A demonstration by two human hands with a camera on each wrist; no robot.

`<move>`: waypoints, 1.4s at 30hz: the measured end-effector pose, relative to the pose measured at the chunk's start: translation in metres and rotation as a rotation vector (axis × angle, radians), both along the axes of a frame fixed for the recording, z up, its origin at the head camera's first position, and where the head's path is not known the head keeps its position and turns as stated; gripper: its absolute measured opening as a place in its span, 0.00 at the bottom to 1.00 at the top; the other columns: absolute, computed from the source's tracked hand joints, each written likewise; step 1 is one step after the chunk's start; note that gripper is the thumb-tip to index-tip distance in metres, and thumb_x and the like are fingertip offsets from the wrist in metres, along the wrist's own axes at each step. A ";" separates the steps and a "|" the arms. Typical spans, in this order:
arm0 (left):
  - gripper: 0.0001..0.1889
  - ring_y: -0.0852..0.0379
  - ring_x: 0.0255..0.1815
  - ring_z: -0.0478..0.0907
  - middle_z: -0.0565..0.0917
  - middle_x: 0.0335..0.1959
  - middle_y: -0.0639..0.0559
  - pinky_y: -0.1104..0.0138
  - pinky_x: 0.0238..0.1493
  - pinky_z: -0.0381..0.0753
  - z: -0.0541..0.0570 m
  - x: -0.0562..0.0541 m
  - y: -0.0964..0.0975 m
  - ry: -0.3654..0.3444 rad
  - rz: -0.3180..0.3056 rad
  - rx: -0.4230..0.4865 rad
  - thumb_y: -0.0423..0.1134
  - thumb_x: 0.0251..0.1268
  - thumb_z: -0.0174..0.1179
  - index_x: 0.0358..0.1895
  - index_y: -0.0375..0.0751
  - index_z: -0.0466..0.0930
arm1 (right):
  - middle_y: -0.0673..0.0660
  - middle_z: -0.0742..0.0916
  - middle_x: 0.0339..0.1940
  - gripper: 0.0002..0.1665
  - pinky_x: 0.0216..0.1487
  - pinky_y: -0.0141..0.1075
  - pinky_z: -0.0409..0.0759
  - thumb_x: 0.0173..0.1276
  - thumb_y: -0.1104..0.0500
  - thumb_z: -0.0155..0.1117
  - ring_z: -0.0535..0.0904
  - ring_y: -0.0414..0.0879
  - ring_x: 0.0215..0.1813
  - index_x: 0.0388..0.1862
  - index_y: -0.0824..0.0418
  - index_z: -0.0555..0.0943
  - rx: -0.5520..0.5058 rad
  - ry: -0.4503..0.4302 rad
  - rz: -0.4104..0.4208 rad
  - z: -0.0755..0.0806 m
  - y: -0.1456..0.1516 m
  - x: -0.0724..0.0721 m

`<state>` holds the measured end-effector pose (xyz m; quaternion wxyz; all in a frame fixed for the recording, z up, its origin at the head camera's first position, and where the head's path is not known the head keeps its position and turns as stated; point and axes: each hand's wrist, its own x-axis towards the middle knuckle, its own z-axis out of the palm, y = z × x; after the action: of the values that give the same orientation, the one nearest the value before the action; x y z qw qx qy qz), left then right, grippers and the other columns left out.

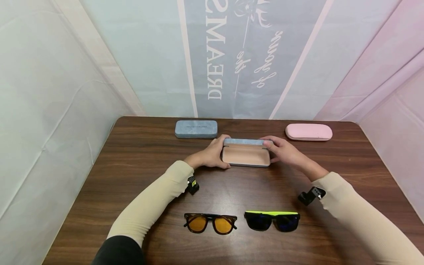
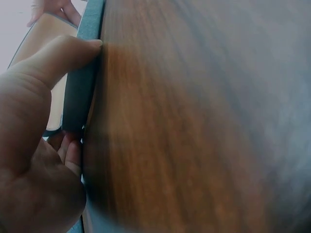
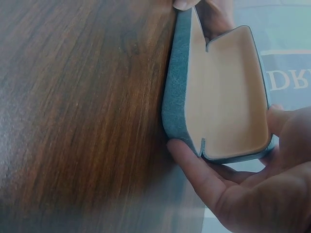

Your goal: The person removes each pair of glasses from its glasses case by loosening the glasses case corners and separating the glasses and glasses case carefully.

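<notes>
A blue glasses case (image 1: 246,156) lies on the table with its lid raised, showing a bare beige lining. My left hand (image 1: 212,152) grips its left end, the thumb (image 2: 73,53) across the front side and the other fingers round the end. At the opposite end my right hand (image 1: 285,151) holds the case, one digit on the raised lid (image 3: 238,92) and another finger against the lower corner of the base (image 3: 176,97). Closer to me lie folded sunglasses with amber lenses (image 1: 197,223) and dark-lensed sunglasses with a lime-green top (image 1: 287,223).
Along the back of the brown wooden table (image 1: 139,176), a closed blue case (image 1: 196,129) stands left of my hands and a closed pink case (image 1: 308,132) right of them. A printed cloth (image 1: 159,66) hangs behind the far edge.
</notes>
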<state>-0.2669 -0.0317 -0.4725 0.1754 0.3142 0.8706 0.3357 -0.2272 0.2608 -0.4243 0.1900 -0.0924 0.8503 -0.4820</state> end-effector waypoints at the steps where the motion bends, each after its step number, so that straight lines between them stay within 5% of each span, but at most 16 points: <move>1: 0.53 0.43 0.73 0.56 0.65 0.71 0.41 0.51 0.70 0.64 0.000 0.000 0.000 0.001 -0.004 -0.001 0.41 0.54 0.77 0.76 0.41 0.47 | 0.74 0.70 0.71 0.32 0.50 0.52 0.84 0.85 0.47 0.45 0.67 0.67 0.72 0.74 0.68 0.66 0.001 0.000 -0.002 -0.001 0.000 0.000; 42: 0.46 0.44 0.69 0.61 0.69 0.67 0.42 0.53 0.67 0.67 0.006 0.006 0.001 0.036 0.008 0.004 0.36 0.51 0.76 0.70 0.42 0.54 | 0.72 0.64 0.78 0.28 0.53 0.53 0.83 0.83 0.58 0.51 0.66 0.68 0.73 0.78 0.65 0.66 -0.013 -0.027 0.044 0.003 0.004 0.003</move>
<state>-0.2610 -0.0303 -0.4666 0.1579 0.3171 0.8741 0.3322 -0.2239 0.2647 -0.4215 0.2115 -0.1059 0.8422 -0.4845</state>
